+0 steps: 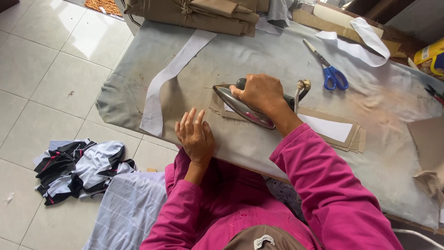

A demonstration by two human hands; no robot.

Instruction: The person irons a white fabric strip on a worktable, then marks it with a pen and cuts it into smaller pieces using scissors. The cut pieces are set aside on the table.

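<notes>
My fingers (252, 90) on the right hand (261, 95) are curled tight around the handle of the iron (243, 109), while my left hand (195, 136) lies flat near the front edge of the table (240, 51), fingers straight and slightly spread, pinching nothing. The iron sits on the left end of a brown fabric piece (323, 127) that lies in a small stack near the middle of the table, with a white strip (326, 127) laid along its top. The iron's tip points toward the left edge, and its cord (300, 92) rises behind my wrist. I judge the pressing partly done: the white strip to the right of the iron looks flat and settled, and only the end under the iron is in hand. A long white band (159, 88) hangs over the left front edge, untouched, and more white strips (365, 41) wait by the far right corner beside the blue scissors (330, 71). A bundle of brown cloth (199, 14) sits at the far edge.
</notes>
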